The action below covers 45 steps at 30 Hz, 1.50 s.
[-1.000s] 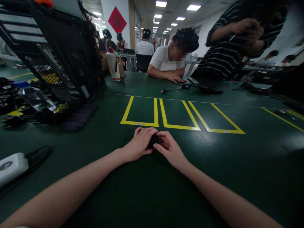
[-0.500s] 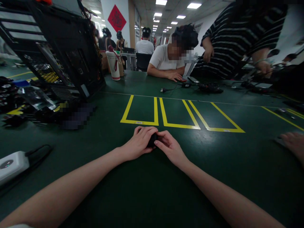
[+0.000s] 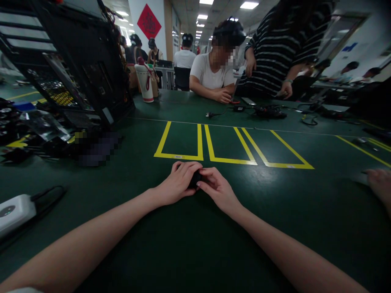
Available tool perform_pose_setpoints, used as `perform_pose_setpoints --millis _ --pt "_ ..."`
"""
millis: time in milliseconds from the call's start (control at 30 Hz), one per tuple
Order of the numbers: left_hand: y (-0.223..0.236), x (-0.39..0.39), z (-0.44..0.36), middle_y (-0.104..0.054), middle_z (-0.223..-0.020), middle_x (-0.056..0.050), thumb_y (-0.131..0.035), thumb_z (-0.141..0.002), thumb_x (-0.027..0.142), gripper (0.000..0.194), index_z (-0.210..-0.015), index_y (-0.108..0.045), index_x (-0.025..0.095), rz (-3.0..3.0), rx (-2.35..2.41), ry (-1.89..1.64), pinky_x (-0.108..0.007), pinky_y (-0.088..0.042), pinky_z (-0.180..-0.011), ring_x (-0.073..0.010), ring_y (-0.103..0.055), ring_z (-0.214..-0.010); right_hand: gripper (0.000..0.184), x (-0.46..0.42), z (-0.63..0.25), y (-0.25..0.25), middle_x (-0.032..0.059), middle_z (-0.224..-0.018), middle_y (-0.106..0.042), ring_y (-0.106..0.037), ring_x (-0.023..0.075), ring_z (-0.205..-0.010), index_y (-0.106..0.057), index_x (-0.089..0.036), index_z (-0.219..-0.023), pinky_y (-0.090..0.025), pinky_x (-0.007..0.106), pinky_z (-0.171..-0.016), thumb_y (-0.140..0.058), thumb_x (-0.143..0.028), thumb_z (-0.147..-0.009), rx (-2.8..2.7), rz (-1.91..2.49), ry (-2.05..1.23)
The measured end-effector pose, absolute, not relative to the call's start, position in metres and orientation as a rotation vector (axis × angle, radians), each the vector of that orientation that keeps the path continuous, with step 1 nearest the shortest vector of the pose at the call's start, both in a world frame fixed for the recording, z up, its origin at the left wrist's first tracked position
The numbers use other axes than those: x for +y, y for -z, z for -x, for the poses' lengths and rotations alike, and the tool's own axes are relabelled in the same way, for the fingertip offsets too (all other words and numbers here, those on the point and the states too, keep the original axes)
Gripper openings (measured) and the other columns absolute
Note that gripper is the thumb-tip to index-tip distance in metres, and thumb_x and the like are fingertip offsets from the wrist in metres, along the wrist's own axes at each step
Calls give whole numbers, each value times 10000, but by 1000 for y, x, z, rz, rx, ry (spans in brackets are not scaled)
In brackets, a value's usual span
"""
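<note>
Both my hands rest on the dark green table (image 3: 189,244), just in front of three yellow taped rectangles (image 3: 226,146). My left hand (image 3: 179,185) curls its fingers over a small black object (image 3: 195,179). My right hand (image 3: 215,189) pinches the same object from the other side with thumb and fingertips. Most of the object is hidden between the two hands.
A black open computer case (image 3: 76,65) with loose parts stands at the left. A white device with a black strap (image 3: 15,209) lies near left. A white cup (image 3: 145,83), cables (image 3: 269,112), a seated person and a standing person in stripes are across. Another person's hand (image 3: 380,185) rests at the right edge.
My hands have barely moved and keep hold of the black object. The standing person in stripes lowered their arms and shifted left; another person's hand came in at the right edge.
</note>
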<state>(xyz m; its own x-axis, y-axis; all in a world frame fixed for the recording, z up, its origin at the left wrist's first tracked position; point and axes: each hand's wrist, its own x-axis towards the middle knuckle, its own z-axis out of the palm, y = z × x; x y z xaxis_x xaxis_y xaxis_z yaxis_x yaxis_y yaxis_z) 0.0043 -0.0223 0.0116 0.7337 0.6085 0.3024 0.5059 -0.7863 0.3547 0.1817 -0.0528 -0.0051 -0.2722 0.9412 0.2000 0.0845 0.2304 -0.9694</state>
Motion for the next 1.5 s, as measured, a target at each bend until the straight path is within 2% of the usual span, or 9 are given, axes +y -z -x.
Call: perform_pose_setpoints --millis 200,500,700,1000,1333,1500 --pt "-12 -23 -4 -380 -1314 -111 -566 -784 220 608 -1285 -222 204 -2698 875 -580 -464 -233 -1018 -260 -368 -1207 334 -53 -183 3 33 -1131 -515 -539 182 -1052 -467 -250 -1094 -469 368 -901 -578 -190 -785 -1581 1037 -1190" --pt "-15 -25 -1 -397 -1287 -122 -577 -781 221 599 -1270 -233 189 -2659 896 -553 -466 -258 -1003 -262 -387 -1186 314 -54 -183 4 11 -1050 -550 -566 168 -1018 -459 -267 -1041 -473 351 -876 -597 -184 -772 -1583 970 -1316" --pt "-10 -23 -1 -387 -1296 -116 -571 -790 238 601 -1280 -225 192 -2671 866 -586 -466 -241 -1015 -255 -374 -1196 230 -53 -184 3 7 -1004 -556 -582 158 -969 -484 -251 -1001 -497 324 -825 -575 -205 -794 -1574 969 -1295" --pt "-17 -24 -1 -396 -1294 -116 -580 -783 230 597 -1272 -241 185 -2650 875 -554 -463 -252 -1016 -255 -384 -1194 337 -54 -182 2 34 -1139 -523 -542 176 -1055 -465 -257 -1121 -464 371 -913 -558 -195 -803 -1606 1041 -1238" --pt "-15 -25 -1 -411 -1278 -119 -576 -775 216 605 -1276 -237 191 -2662 871 -586 -473 -268 -997 -269 -395 -1184 221 -54 -183 4 13 -1025 -557 -584 157 -974 -478 -261 -1013 -497 333 -832 -555 -220 -810 -1577 972 -1285" --pt "-15 -25 -2 -411 -1277 -123 -574 -782 225 588 -1270 -248 183 -2662 892 -566 -472 -261 -1003 -263 -401 -1175 246 -53 -181 5 10 -1030 -551 -578 161 -983 -475 -261 -1014 -500 334 -836 -570 -202 -795 -1576 983 -1243"
